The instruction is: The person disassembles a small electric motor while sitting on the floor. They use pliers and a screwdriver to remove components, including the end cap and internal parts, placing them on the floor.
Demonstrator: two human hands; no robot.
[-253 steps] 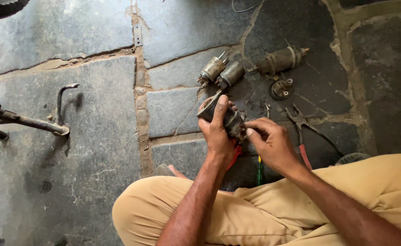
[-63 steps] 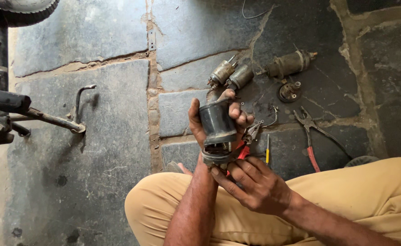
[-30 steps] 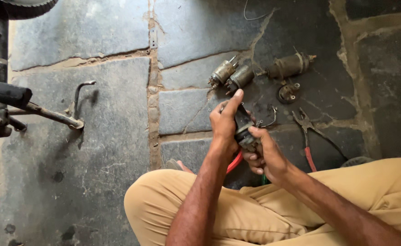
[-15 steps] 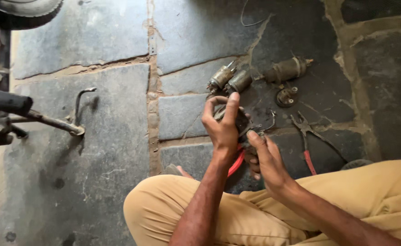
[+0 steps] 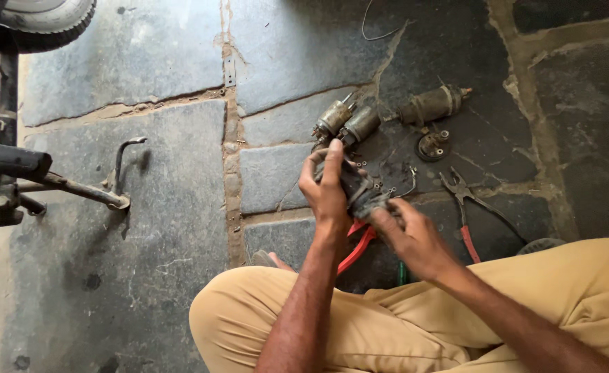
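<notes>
My left hand (image 5: 325, 186) wraps around a dark cylindrical motor part (image 5: 357, 186) held above the stone floor. My right hand (image 5: 408, 233) grips the same part at its lower right end, fingers closed on it. Both hands hover in front of my knees in tan trousers (image 5: 360, 324). Two small grey cylindrical parts (image 5: 346, 121) lie on the floor just beyond my left hand. A larger motor body (image 5: 429, 105) and a round cap (image 5: 432, 145) lie farther right.
Red-handled pliers (image 5: 465, 207) lie on the floor at the right. Another red-handled tool (image 5: 356, 249) lies under my hands, with a green-handled tool (image 5: 401, 273) beside it. A motorcycle's stand and footrest (image 5: 76, 183) and tyre (image 5: 49, 21) are at the left.
The motor part has been turned and lowered in my hands since two seconds ago. My right hand has moved up from beneath it to grip its lower right end.
</notes>
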